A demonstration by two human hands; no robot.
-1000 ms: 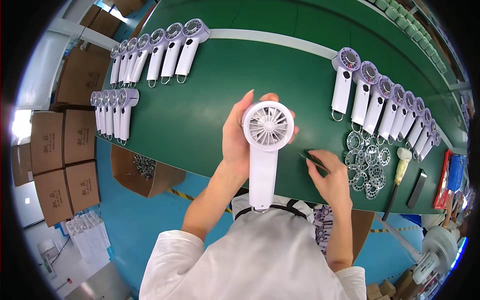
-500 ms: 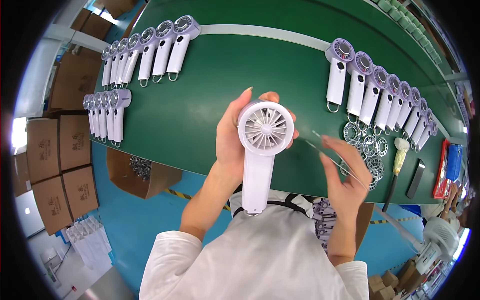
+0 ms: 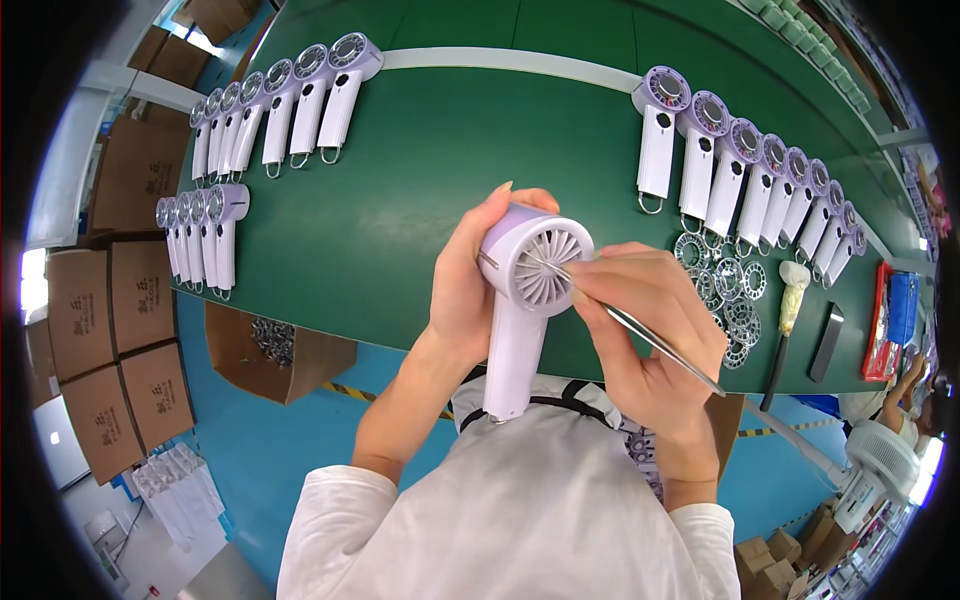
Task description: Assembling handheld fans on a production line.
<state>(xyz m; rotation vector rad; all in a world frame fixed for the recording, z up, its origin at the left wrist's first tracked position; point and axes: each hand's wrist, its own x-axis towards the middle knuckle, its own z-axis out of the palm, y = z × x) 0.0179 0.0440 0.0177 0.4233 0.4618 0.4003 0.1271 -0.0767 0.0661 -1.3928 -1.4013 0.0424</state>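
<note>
Fan (image 3: 517, 325): in the head view it stood mid-scene between the 2 hands, across the near edge of the table (image 3: 430, 150).
Long axis: ran near to far, leaning slightly right at the far end; the handle pointed near, the round head far.
Fan face: turned up and right, toward the right hand.
Left hand (image 3: 462, 280): clamped around the head from its left and far sides; it was the nearer hand, already touching.
Right hand (image 3: 655, 310): fingers pinched together on the tweezers (image 3: 665, 348), just right of the head.
Tweezers: slanted from near right to far left, tips at the middle of the grille (image 3: 540, 288); whether they gripped anything, I could not tell.
Rings (image 3: 741, 322): lay piled right of the right hand, apart from it.
</note>
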